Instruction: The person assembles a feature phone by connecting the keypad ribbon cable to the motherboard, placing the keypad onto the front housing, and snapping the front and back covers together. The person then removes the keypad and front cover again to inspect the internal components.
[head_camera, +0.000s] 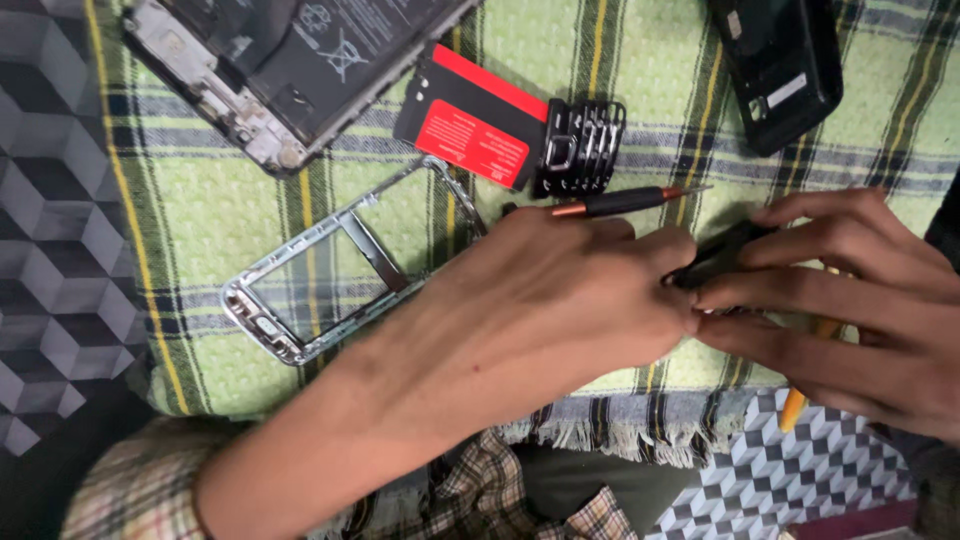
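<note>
Green plaid cloth (620, 60) covers the surface. Both hands meet just right of the silver phone frame (330, 265): left hand (540, 300) and right hand (860, 290) have fingers clamped on a small black phone part (722, 255), below the screwdriver (625, 202).

- A cloth (620, 60) is spread across most of the frame.
- An opened phone (290, 60) is laid on it at upper left.
- A battery (475, 115) is placed at upper centre, a keypad (582, 145) touching its right end.
- A phone frame (335, 265) is set at left centre, below the battery.
- A screwdriver (625, 202) is found just below the keypad.
- A phone body (785, 65) is placed at upper right.
- A small part (722, 255) is held at right centre between the left hand (540, 300) and the right hand (860, 300).
</note>
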